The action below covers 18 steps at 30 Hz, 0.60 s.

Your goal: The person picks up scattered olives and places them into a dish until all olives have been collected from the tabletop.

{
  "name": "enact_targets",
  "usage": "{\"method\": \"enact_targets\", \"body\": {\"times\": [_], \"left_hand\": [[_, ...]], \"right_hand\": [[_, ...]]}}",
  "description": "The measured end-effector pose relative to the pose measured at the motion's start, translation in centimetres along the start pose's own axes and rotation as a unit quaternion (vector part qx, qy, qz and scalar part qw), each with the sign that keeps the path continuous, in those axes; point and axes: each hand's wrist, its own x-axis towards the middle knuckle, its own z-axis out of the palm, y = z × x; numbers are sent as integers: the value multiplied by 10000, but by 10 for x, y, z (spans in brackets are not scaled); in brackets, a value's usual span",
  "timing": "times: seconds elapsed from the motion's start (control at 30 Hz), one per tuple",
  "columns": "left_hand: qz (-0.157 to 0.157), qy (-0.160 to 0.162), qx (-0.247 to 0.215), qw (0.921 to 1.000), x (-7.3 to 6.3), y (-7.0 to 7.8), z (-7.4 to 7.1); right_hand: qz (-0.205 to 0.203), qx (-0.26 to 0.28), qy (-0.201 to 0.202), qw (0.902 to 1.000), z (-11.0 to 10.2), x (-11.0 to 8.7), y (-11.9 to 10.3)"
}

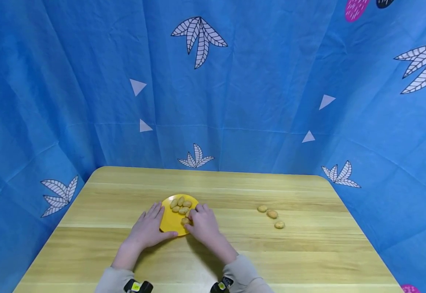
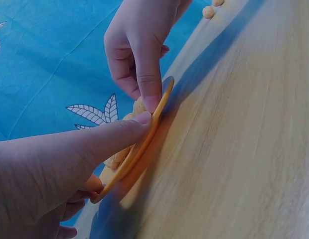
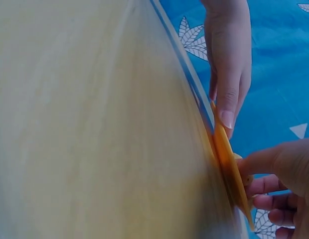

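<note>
A round yellow plate (image 1: 170, 225) sits on the table, left of centre. Several tan oval nuts in their shells, walnut-like, lie in it, mostly toward its far side. My left hand (image 1: 148, 228) holds the plate at its left: the thumb lies over the near rim and the fingers run along the left edge. At the plate's right side my right hand (image 1: 205, 224) has its thumb and fingertips around a nut (image 1: 185, 221) low over the plate. In the left wrist view, the right hand's fingers partly hide that nut (image 2: 138, 105).
Three more nuts (image 1: 272, 214) lie loose on the wooden table (image 1: 235, 252) to the right of the plate. A blue patterned curtain (image 1: 264, 81) hangs behind the table and on both sides. Dark cameras sit at both wrists.
</note>
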Motion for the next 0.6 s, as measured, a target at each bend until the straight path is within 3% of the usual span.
{"method": "enact_targets", "body": {"times": [0.6], "left_hand": [[23,16,-22,10000,0,0,0]], "right_hand": [[120,-257,241,9993,-3,5,-11]]}}
